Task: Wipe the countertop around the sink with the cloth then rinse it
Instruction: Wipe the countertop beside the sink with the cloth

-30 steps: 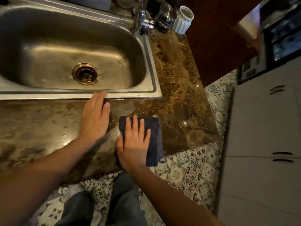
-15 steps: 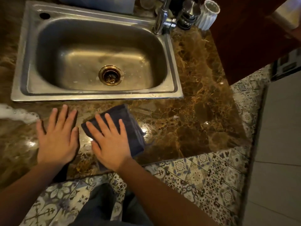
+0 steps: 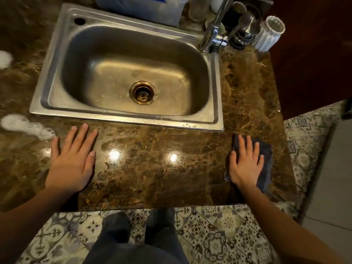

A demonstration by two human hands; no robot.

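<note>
A dark blue cloth [image 3: 265, 164] lies flat on the brown marble countertop [image 3: 152, 168], near its front right corner. My right hand [image 3: 245, 162] presses on the cloth with straight, spread fingers. My left hand [image 3: 72, 161] rests flat on the bare counter, in front of the sink's left corner. The steel sink [image 3: 49, 77] sits behind both hands, its basin holding nothing but the drain [image 3: 142, 92]. The faucet [image 3: 213, 33] rises at the sink's back right corner.
Soap foam [image 3: 24, 126] lies on the counter left of my left hand. A white ribbed cup [image 3: 270, 35] and dark jars stand behind the faucet. The counter ends at the right, with patterned floor tiles [image 3: 209, 235] below and white cabinets beyond.
My right hand has slid the cloth from beside my left hand far to the right along the front strip of counter. My left hand stays flat on the counter.
</note>
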